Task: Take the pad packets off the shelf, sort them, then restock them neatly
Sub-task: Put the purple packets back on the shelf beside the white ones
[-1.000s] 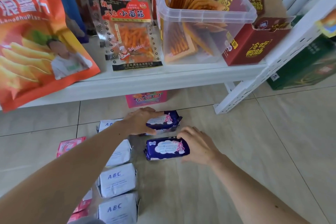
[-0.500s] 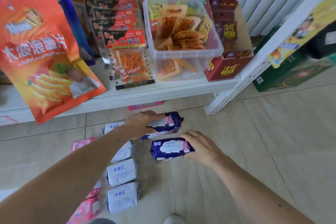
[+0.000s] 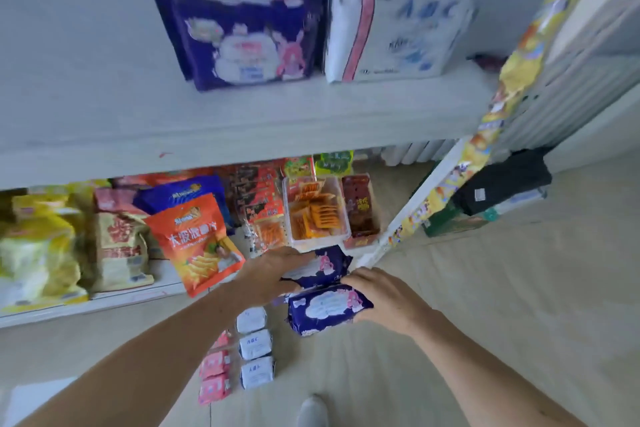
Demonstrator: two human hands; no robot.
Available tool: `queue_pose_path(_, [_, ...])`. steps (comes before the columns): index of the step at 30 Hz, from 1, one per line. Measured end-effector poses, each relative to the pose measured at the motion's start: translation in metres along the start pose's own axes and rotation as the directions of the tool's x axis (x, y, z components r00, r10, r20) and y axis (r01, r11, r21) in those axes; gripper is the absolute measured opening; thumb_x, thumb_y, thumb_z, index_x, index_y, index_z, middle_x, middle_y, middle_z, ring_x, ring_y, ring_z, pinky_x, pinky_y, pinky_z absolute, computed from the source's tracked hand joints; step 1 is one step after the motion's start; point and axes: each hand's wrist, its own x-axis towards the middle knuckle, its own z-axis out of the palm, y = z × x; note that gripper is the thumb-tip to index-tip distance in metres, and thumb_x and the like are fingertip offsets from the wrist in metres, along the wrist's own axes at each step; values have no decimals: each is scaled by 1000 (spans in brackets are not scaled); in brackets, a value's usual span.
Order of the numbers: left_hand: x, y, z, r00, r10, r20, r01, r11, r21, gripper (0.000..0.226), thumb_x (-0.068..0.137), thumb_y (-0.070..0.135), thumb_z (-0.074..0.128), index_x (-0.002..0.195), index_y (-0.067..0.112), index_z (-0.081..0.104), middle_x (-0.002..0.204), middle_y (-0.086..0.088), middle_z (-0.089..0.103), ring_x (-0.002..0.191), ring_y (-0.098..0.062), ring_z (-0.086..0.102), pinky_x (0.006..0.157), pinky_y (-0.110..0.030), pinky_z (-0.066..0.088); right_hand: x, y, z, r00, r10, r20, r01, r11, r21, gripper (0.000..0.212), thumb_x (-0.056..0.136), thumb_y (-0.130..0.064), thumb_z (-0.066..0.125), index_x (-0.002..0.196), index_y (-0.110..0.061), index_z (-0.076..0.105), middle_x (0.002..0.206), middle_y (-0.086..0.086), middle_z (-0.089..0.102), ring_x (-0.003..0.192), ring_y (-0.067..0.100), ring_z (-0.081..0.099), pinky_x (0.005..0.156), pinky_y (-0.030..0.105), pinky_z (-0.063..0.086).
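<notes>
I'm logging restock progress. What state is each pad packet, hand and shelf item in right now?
Left hand: grips a purple packet, lifted.
Right hand: grips another purple packet, lifted.
White ABC packets: in a row on the floor.
Pink packets: on the floor beside them.
Large purple pack: upright on the upper shelf.

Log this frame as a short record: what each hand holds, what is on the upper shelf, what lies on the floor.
left hand: grips a purple pad packet
right hand: grips another purple packet
upper shelf: large purple pack beside white ABC pack, both blurred
floor: white ABC packets in a row, pink packets to their left
</notes>
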Motion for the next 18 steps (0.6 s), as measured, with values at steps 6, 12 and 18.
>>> queue_pose_path(6, [-80, 69, -123, 998, 13, -58, -4, 988, 153, 62, 89, 45, 57, 143, 48, 26, 148, 13, 34, 132, -13, 40, 102, -32, 40, -59, -72, -126, 999, -30, -19, 29, 999, -13, 70, 77, -40, 74, 139, -27, 44, 136, -9, 46, 123, 11, 44, 96, 25, 38])
queue_pose_path(12, [-148, 114, -202, 998, 16, -58, -4, 981, 196, 60, 89, 45, 56, 142, 47, 28, 142, 9, 43, 126, -15, 45, 100, -32, 40, -99, -137, -213, 998, -63, -18, 62, 997, -54, 69, 69, -38, 80, 132, -27, 54, 124, -8, 56, 111, 11, 51, 77, 19, 32])
queue_pose_path(18, [-203, 131, -266, 989, 13, -148, 18, 979, 205, 61, 89, 46, 57, 143, 43, 29, 143, 5, 43, 130, -17, 40, 106, -37, 34, -120, -189, -274, 993, -98, -66, 94, 994, -50, 70, 70, -35, 81, 134, -29, 53, 125, -10, 58, 110, 11, 53, 91, 27, 43])
